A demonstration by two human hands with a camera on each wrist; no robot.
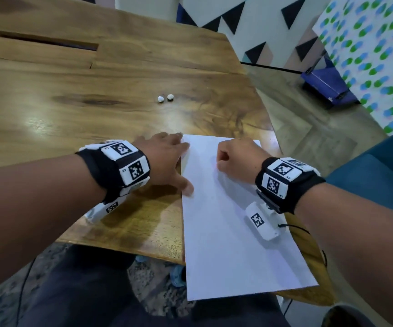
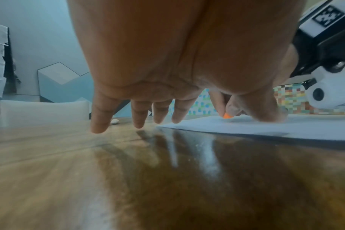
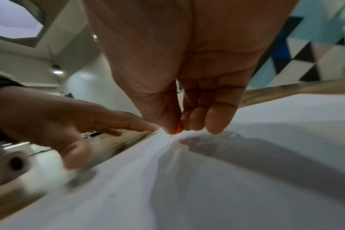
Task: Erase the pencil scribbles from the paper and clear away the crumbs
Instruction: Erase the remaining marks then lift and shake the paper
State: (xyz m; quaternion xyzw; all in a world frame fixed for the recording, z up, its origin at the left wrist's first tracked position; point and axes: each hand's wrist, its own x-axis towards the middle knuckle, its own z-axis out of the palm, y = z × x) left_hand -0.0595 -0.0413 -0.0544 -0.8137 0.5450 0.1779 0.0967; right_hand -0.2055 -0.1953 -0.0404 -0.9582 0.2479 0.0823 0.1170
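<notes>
A white sheet of paper [image 1: 226, 220] lies on the wooden table [image 1: 72, 109], its near end hanging past the table's front edge. My left hand [image 1: 167, 159] lies flat with straight fingers, the thumb and fingertips pressing the paper's left edge. My right hand [image 1: 235, 159] is curled over the paper's upper part and pinches a small orange eraser [image 3: 177, 129] between thumb and fingers, its tip touching the sheet. The eraser [image 2: 226, 116] also shows in the left wrist view. I make out no pencil marks or crumbs on the paper.
Two small white crumpled balls [image 1: 164, 98] sit on the table beyond the paper. A dark slot [image 1: 37, 40] runs along the table's far left. A blue chair [image 1: 379, 175] stands at the right, and a blue cart [image 1: 327, 83] on the floor farther back.
</notes>
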